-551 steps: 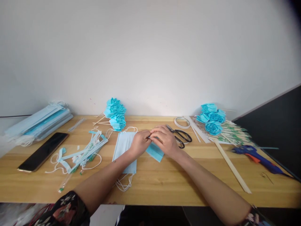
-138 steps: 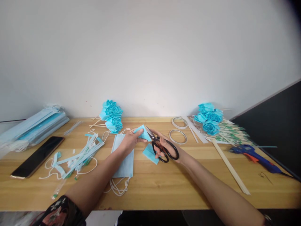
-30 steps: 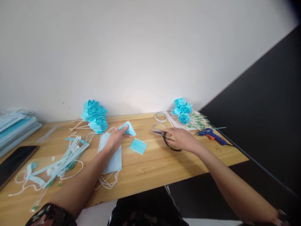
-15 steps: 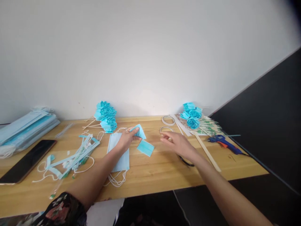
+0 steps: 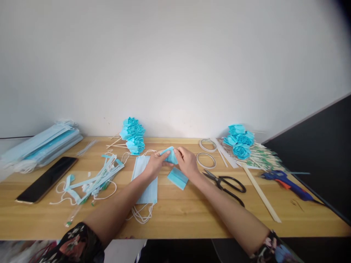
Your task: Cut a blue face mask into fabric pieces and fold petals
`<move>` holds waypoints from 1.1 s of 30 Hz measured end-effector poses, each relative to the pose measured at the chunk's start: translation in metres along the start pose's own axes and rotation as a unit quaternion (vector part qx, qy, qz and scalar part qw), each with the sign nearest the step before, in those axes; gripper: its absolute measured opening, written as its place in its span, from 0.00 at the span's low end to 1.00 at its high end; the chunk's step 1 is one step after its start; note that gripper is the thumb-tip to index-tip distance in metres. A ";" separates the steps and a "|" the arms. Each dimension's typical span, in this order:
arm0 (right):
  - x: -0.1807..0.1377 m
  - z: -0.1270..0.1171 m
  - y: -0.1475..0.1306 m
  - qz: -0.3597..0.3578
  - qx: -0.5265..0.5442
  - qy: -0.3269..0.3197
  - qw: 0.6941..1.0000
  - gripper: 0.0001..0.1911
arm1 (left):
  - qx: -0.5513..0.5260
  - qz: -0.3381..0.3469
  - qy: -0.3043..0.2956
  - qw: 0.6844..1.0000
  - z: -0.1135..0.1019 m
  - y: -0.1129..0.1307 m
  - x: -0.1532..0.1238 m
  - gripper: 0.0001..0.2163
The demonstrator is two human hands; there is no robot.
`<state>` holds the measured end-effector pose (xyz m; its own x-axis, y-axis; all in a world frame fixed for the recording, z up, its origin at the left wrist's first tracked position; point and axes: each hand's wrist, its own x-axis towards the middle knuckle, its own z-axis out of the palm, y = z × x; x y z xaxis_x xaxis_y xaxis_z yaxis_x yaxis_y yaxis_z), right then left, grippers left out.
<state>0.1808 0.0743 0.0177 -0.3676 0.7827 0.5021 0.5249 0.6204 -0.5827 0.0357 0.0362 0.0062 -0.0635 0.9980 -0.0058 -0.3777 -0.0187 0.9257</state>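
Observation:
A folded piece of blue mask fabric [image 5: 171, 156] is held up between both hands over the middle of the table. My left hand [image 5: 158, 160] pinches its left side with the thumb on top. On the right edge, my right hand [image 5: 186, 160] closes its fingertips around the same piece. Just below lies a second blue fabric piece [image 5: 178, 178], flat on the wood. A whole face mask [image 5: 148, 186] with white ear loops rests partly under my left hand and forearm. Black-handled scissors [image 5: 219, 180] lie beside my right forearm, blades slightly apart.
Cut mask strips [image 5: 95, 179], a phone [image 5: 46, 179] and stacked masks [image 5: 46, 144] lie left. Blue fabric flowers on sticks [image 5: 133, 135] stand against the wall, with more flowers [image 5: 241, 140] at right. Tape rolls [image 5: 206, 160], a wooden strip [image 5: 260, 191] and a glue gun [image 5: 290, 185] lie right.
My right hand has moved left from near the tape and scissors to grip the fabric piece in my left hand. The scissors are now uncovered. The view has shifted slightly.

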 end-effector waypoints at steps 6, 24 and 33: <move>-0.005 0.000 0.012 0.047 0.069 0.044 0.996 0.15 | 0.044 -0.022 0.002 0.999 -0.002 -0.001 0.002 0.17; -0.009 0.000 0.005 0.088 0.144 0.023 0.985 0.17 | 0.119 0.002 -0.016 0.993 0.009 0.003 -0.004 0.18; -0.007 -0.003 0.011 0.068 0.131 0.062 0.987 0.17 | 0.110 -0.008 -0.025 0.994 0.005 0.001 -0.002 0.20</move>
<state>0.1912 0.0756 0.0102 -0.2024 0.8580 0.4721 0.3400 0.5136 -0.7878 0.0398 0.0345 0.0086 -0.0111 0.9999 -0.0077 -0.1664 0.0058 0.9860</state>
